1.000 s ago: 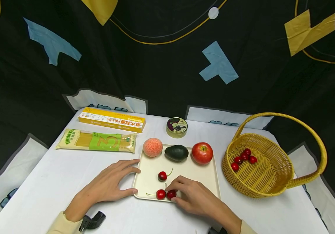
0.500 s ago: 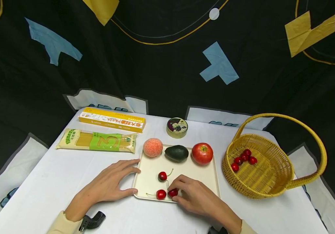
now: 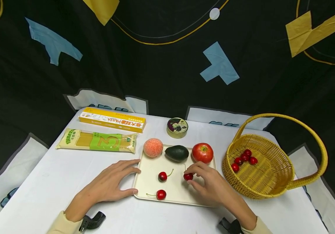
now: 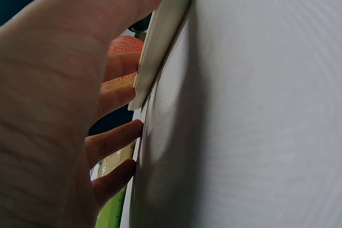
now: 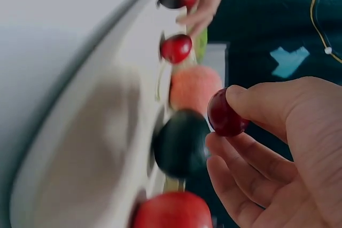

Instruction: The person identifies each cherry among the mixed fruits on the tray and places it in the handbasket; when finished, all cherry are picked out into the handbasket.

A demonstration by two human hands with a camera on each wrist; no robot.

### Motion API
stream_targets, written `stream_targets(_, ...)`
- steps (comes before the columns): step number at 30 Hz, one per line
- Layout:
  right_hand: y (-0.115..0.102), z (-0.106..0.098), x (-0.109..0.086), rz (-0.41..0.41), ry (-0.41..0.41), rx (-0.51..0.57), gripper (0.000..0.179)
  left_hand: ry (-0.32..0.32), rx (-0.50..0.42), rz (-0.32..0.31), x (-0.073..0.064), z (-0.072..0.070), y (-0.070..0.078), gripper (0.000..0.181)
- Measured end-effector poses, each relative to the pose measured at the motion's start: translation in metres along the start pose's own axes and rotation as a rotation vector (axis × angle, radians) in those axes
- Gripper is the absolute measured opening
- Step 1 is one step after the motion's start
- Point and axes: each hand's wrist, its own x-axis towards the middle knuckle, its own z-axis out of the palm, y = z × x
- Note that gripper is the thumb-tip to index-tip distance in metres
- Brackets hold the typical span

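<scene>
My right hand (image 3: 211,182) pinches a dark red cherry (image 5: 226,114) between thumb and fingertips, raised over the right part of a cream tray (image 3: 173,200). In the head view its stem points up past the fingers. Two more cherries lie on the tray, one near the middle (image 3: 162,176) and one by the front edge (image 3: 161,194). My left hand (image 3: 109,182) rests at the tray's left side, fingers spread and fairly straight, fingertips and thumb right at the rim. The left wrist view shows them along the tray's edge (image 4: 165,30).
Along the tray's back sit a peach (image 3: 153,148), an avocado (image 3: 177,153) and an apple (image 3: 202,152). A yellow wicker basket (image 3: 284,162) with several cherries stands right. Behind are a round tin (image 3: 177,127), a pasta box (image 3: 112,120) and a bag of spaghetti (image 3: 97,140).
My right hand has lifted a cherry from beside the front one and carried it right and back over the tray. The left hand has stayed in place.
</scene>
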Motion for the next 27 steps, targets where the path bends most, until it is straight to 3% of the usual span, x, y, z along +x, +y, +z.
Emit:
stream_targets(6,0.016,-0.021,-0.007,-0.019,0.126,-0.039,0.038,-0.003,-0.001,-0.001,0.0,-0.001,0.001,0.058)
stream_targets(15,0.035,-0.056,-0.023,0.061,0.283,-0.095,0.045,0.012,0.001,0.005,0.001,0.0,0.001,0.058)
stream_targets(27,0.059,-0.084,-0.044,0.183,0.355,-0.035,0.04,0.006,0.001,0.0,0.001,0.0,0.0,0.058)
